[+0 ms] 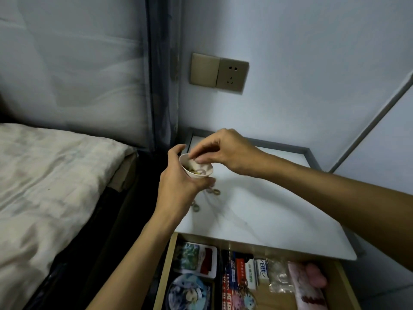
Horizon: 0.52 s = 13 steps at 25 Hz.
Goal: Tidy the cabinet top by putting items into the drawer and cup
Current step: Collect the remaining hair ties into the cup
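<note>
The left hand (178, 182) holds a small white cup (199, 174) up over the left side of the cabinet top (268, 209). Its fingers curl around the round, smooth side of the cup. Inside the cup lie a few small round things, some of them gold.

The right hand (225, 151) reaches in from the right. Its fingertips (199, 161) are bunched close together right at the mouth of the cup. I cannot tell if they pinch anything.

The cabinet top is flat, white and shiny, with thin grey lines like stone and a grey rim at the back. Two little ring-shaped coins (213, 191) lie on it just under the cup, and one more coin (195, 206) lies near the left wrist.

Below, the wooden drawer (165, 265) is pulled open. In it are a card with round corners (196, 257), a round picture badge (190, 291), key chains (237, 283), a small white box (262, 270), a clear plastic bag (279, 278) and a soft pink thing (306, 285).

A crumpled, pale bed sheet (44, 186) lies to the left. A square wall socket (232, 74) sits on the wall above.
</note>
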Available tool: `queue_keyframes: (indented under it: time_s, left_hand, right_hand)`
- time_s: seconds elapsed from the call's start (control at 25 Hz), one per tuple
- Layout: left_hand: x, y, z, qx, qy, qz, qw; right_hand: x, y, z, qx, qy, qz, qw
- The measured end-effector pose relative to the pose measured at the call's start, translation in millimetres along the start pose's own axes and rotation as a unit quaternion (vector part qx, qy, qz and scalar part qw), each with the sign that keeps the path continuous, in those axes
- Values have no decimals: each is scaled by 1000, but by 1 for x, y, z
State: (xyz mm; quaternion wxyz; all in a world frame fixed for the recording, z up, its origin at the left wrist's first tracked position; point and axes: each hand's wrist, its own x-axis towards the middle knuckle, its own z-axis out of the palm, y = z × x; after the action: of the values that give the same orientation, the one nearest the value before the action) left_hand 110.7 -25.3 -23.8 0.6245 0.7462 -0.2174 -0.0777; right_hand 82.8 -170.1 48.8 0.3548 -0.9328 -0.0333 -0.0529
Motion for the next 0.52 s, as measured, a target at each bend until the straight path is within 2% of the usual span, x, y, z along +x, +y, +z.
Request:
queue_keyframes:
  time_s: [0.12, 0.2, 0.28, 0.4, 0.52]
  left_hand:
    - [1, 1, -1, 0, 15, -2, 1000]
    - [2, 1, -4, 0, 27, -1, 1000]
    - [4, 1, -10, -5, 38, -2, 999]
    - [6, 2, -21, -5, 58, -3, 998]
    - [9, 1, -28, 3, 69, -6, 998]
  right_hand:
    - [2, 15, -7, 82, 70, 22, 994]
    - [1, 34, -10, 76, 104, 68, 989]
    - [-3, 60, -8, -18, 80, 119, 990]
    - [-11, 94, 22, -151, -11, 150, 977]
    - [-11, 113, 58, -153, -26, 120, 981]
